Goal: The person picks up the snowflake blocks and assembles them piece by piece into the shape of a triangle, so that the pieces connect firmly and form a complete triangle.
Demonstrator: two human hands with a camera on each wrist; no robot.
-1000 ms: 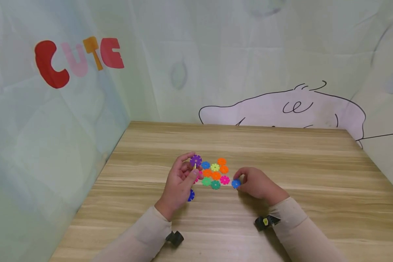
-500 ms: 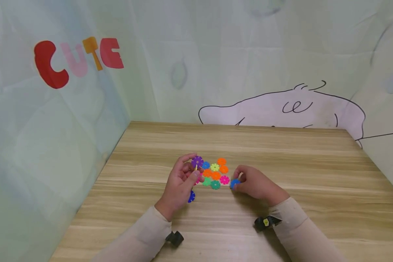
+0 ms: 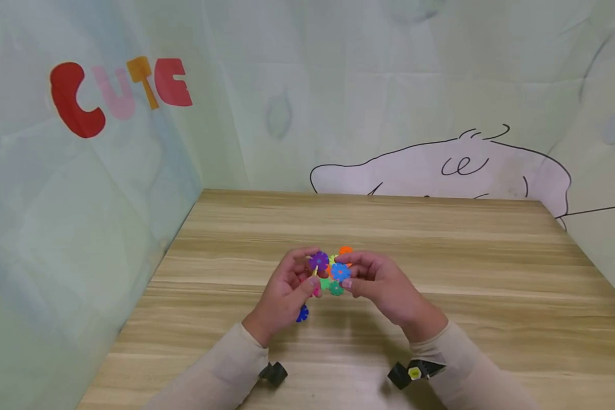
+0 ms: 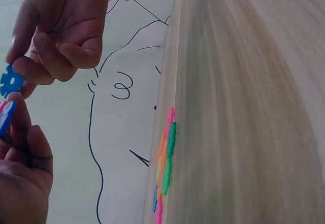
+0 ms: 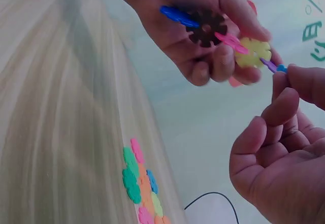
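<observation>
While R grip (image 3: 392,287) pinches blue disc (image 3: 340,272), L grip (image 3: 286,291) pinches chain (image 5: 232,43), cluster (image 3: 336,288) pt. hidden

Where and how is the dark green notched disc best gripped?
Probably pinch the dark green disc by its near rim, from the person's side: it lies flat, that edge faces bare tabletop, and a light green disc crowds its left.

One high view, two low
The head view looks forward and down on the wooden table (image 3: 430,233), left hand (image 3: 286,291) and right hand (image 3: 386,287); each wrist view, nearer and turned sideways, looks along the tabletop; all three share the hands and notched plastic discs (image 5: 132,184).
</observation>
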